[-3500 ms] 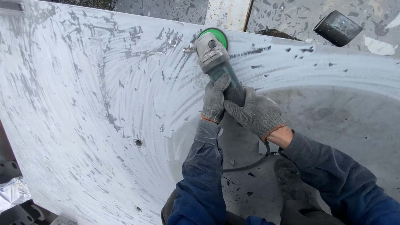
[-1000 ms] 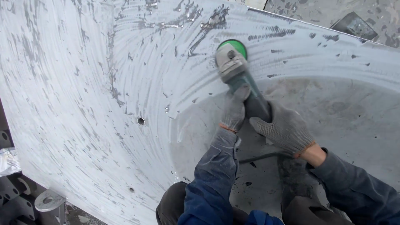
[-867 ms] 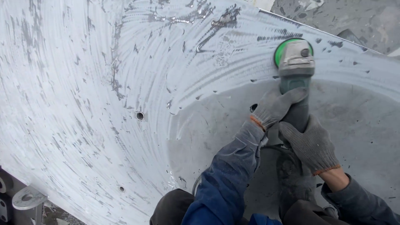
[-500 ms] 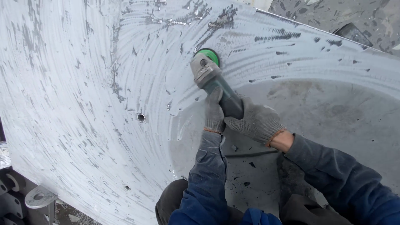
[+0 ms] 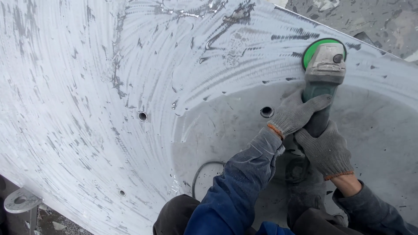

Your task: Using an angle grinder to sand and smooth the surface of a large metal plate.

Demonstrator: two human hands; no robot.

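Observation:
An angle grinder [image 5: 323, 72] with a grey head and a green disc lies against the inside of a large curved white metal shell [image 5: 87, 109], near its upper right rim. My left hand [image 5: 294, 114], in a grey knit glove, grips the grinder's dark body just below the head. My right hand [image 5: 326, 150], gloved the same, holds the grinder's rear handle lower down. Both arms are in dark blue sleeves. The shell's surface carries curved sanding marks and dark scuffs.
Small round holes [image 5: 266, 112] pierce the shell, another hole [image 5: 142, 116] lies to the left. The grinder's cable [image 5: 202, 169] loops on the duller bowl floor. A metal bracket [image 5: 19, 201] sticks out at the lower left. Speckled ground [image 5: 370, 17] shows beyond the rim.
The grinder has swept from the left-centre of the band to the upper right by the rim, both hands moving with it. A hole beside my left hand has come into view.

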